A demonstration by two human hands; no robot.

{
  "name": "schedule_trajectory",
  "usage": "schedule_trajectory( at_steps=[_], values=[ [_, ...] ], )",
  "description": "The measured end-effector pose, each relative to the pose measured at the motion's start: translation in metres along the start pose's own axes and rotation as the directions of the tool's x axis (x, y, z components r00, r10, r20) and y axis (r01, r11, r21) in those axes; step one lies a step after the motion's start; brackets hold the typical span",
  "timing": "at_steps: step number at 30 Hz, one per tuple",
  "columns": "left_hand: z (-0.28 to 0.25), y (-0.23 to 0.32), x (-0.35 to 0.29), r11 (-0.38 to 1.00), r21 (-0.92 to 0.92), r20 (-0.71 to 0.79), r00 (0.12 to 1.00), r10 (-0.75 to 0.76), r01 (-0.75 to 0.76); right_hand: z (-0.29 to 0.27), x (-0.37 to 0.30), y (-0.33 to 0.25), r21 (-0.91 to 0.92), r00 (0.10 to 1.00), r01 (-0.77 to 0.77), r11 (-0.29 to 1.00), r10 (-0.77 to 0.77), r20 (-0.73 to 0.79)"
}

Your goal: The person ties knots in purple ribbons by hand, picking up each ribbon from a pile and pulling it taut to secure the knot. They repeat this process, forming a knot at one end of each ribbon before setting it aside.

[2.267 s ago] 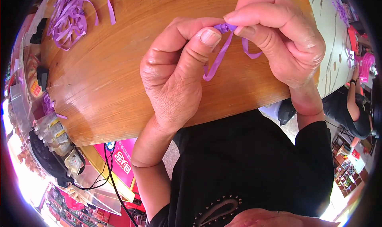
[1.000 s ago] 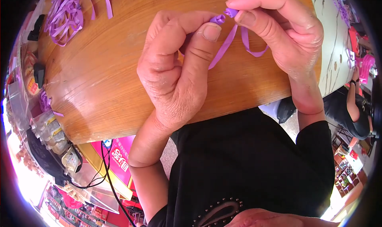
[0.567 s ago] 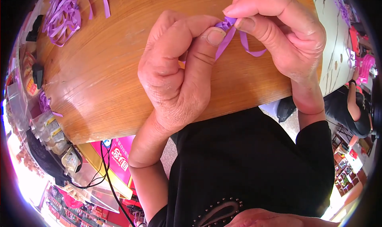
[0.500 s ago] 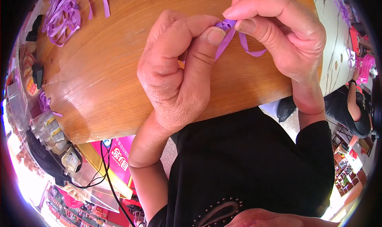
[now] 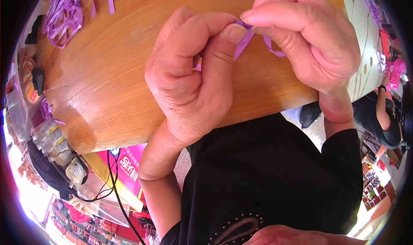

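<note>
Both my hands meet above the wooden table, pinching a purple ribbon [image 5: 243, 44] between thumbs and forefingers. My left hand [image 5: 191, 71] grips it with the thumb pressed against the bent forefinger. My right hand [image 5: 307, 38] pinches the same ribbon just to the right, its fingertips almost touching the left ones. A small folded or knotted part of the ribbon shows between the fingertips, mostly covered by them. One strip hangs below the left thumb, and a loop curves under the right thumb.
A heap of purple ribbon [image 5: 64, 17] lies at the table's far left, with a loose strip [image 5: 110, 1] beside it. The wooden table [image 5: 103, 86] ends close to my body. Black cables [image 5: 112, 176] hang at lower left. Another person [image 5: 378, 116] is at the right.
My right hand has rolled slightly, closing its fingers further over the folded part of the ribbon, which now shows less. Both hands keep their pinch.
</note>
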State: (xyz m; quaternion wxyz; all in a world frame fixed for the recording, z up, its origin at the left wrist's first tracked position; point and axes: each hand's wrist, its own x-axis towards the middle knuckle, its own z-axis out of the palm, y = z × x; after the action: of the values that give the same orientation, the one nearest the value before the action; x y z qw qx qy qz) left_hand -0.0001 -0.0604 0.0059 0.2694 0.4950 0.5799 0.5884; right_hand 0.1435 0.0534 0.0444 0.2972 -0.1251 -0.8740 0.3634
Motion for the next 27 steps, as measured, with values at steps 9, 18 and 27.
schedule_trajectory(
  at_steps=[9, 18, 27],
  values=[
    [0.005, -0.003, -0.004, 0.956, -0.292, -0.059, 0.998, -0.032, 0.013, 0.001, 0.0, 0.004, 0.026, 0.998, 0.057, 0.998, -0.057, -0.001],
    [0.003, 0.002, -0.004, 0.878, -0.46, 0.033, 0.99, -0.137, 0.137, -0.015, 0.011, -0.009, 0.15, 0.977, -0.168, 0.974, 0.144, 0.156],
    [0.007, -0.003, -0.001, 0.939, -0.321, 0.012, 0.991, 0.135, -0.124, -0.011, 0.005, -0.019, -0.056, 0.996, 0.06, 0.997, -0.056, 0.07]
  ],
)
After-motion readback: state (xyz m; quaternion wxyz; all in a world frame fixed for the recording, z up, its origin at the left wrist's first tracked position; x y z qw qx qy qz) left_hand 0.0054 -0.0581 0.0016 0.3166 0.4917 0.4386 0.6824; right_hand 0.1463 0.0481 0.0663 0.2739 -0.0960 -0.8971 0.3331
